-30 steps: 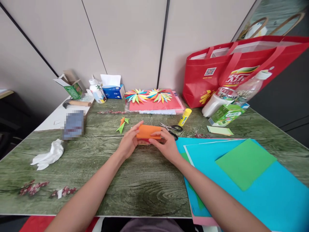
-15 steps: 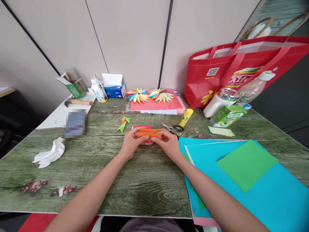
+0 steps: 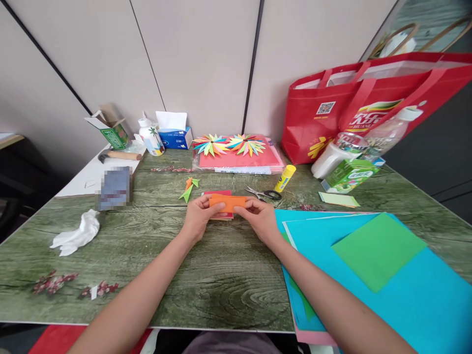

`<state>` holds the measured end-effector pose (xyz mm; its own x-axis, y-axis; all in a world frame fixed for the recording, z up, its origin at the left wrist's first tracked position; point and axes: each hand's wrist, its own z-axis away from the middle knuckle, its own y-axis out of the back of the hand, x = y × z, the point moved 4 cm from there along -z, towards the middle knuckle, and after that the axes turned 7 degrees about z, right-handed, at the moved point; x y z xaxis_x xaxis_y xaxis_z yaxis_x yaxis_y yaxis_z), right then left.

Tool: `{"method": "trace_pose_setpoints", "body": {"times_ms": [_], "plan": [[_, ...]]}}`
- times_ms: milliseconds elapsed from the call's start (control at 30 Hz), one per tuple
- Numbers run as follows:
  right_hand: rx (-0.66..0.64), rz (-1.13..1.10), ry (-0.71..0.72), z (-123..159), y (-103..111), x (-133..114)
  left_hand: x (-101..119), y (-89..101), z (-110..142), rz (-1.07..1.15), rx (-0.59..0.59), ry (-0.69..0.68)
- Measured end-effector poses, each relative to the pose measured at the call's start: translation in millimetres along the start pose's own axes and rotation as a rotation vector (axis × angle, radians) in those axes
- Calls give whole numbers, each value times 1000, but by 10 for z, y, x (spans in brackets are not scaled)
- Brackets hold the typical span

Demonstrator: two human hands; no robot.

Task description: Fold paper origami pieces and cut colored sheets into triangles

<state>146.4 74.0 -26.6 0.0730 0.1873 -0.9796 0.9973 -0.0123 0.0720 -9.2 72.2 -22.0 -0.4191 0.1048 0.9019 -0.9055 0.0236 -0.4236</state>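
Observation:
A folded orange paper (image 3: 228, 202) is held between both hands over the middle of the green wood-grain table (image 3: 206, 275). My left hand (image 3: 199, 220) pinches its left end with thumb on top. Its right end is pinched the same way by my right hand (image 3: 260, 220). Under the orange strip lies a red-pink paper piece (image 3: 217, 193). Scissors (image 3: 262, 193) and a yellow glue stick (image 3: 284, 178) lie just beyond my right hand. A small green and orange folded shape (image 3: 188, 190) sits beyond my left hand.
Blue sheets (image 3: 387, 295) with a green sheet (image 3: 378, 248) cover the table's right side. A red bag (image 3: 365, 105), plastic bottles (image 3: 365, 140) and a green carton (image 3: 348, 174) stand at the back right. Colourful paper stars (image 3: 228, 145), a tissue box (image 3: 173, 132) and a crumpled tissue (image 3: 77, 233) are also there.
The orange paper was folded down from a broad rectangle into a narrow strip and pressed lower toward the table. Both hands stayed at its ends.

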Motion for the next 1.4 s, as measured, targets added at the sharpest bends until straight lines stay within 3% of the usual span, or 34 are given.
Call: {"method": "trace_pose_setpoints", "body": {"times_ms": [167, 333, 633, 967, 1133, 1400], "plan": [[-30, -97, -108, -2, -21, 73, 33, 18, 12, -80, 90, -57], [-77, -190, -83, -3, -43, 61, 39, 20, 11, -90, 109, -71], [-39, -28, -56, -4, -13, 67, 40, 28, 7, -101, 101, -67], [-18, 1, -51, 2, -12, 42, 35, 7, 19, -95, 94, -34], [-38, 46, -15, 16, -20, 32, 40, 51, -3, -134, 144, -69], [50, 54, 44, -1, 25, 17, 0, 121, -39, -112, 165, -68]]}}
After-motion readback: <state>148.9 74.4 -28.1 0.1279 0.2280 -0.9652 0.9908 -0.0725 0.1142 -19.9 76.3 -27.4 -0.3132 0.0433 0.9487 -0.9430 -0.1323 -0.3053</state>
